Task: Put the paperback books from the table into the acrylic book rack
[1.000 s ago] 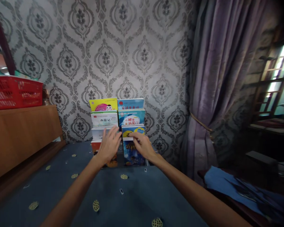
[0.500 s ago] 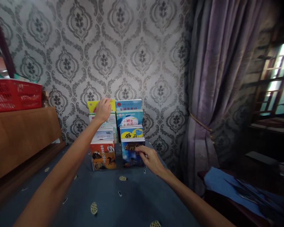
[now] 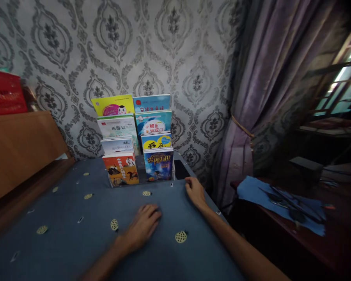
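Observation:
My left hand is over the dark blue patterned cloth in front of the books, palm down, slightly blurred, with fingers apart and nothing in them. To the right, my right hand is near the cloth's right edge, its fingers loosely bent and no object visible in them. It is nearest a flat dark rectangle. Two columns of upright books stand in a stepped stand, with an orange-red book front left and a dark blue book front right. A yellow book and a light blue book stand at the back.
A patterned wall rises behind the books. A red basket sits on a wooden cabinet at left. A tied purple curtain hangs at right, above a dark red table with a blue cloth and dark tools.
My left hand has left the yellow book and come down toward me over the cloth. My right hand has moved off the dark blue book to the right. The view has shifted downward.

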A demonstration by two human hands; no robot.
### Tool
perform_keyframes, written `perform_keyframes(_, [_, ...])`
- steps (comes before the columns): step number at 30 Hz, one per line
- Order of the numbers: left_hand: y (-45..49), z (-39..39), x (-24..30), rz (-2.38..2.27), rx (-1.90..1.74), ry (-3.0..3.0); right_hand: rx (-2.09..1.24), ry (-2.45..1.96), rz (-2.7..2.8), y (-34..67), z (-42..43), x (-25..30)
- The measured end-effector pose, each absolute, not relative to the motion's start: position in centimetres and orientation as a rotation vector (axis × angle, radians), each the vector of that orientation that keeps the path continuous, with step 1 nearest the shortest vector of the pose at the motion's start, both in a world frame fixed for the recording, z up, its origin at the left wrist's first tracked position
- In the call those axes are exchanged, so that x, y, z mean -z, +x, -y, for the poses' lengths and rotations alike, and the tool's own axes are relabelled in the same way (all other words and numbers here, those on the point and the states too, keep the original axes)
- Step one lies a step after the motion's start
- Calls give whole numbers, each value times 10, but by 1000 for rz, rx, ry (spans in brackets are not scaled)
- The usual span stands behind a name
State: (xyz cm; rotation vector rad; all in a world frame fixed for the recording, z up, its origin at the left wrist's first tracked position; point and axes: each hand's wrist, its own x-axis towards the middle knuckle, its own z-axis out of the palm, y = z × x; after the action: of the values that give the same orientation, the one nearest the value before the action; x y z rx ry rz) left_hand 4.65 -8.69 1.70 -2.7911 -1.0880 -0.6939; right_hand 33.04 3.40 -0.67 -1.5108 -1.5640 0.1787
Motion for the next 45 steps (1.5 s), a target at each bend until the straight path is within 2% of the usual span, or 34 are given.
perform_keyframes(5, [47,92,-9,1295,659,-2874,-178,-1558,1681,327,-34,12])
perform_keyframes(13, [47,91,-10,1251,622,-2895,-157,-1653,1965,330,-32,6])
perform_keyframes(29, [42,90,-13,1291,728,-2929,-139,-1569,1961,326,-29,4])
perform_keyframes(32, [34,84,-11,1289,915,-2836,-216,-1410,1941,313,-20,4])
perform_keyframes(34, [23,73,-16,1346,1161,-2638,-310,-1216,1950,294,-10,0])
perform_keyframes(39, [-23,28,-52,1596,1861,-1705,-487,-717,1938,208,1,-27])
perform_keyframes(45, [-59,-32,-82,1700,2276,-1357,-579,-727,1693,114,-25,-60])
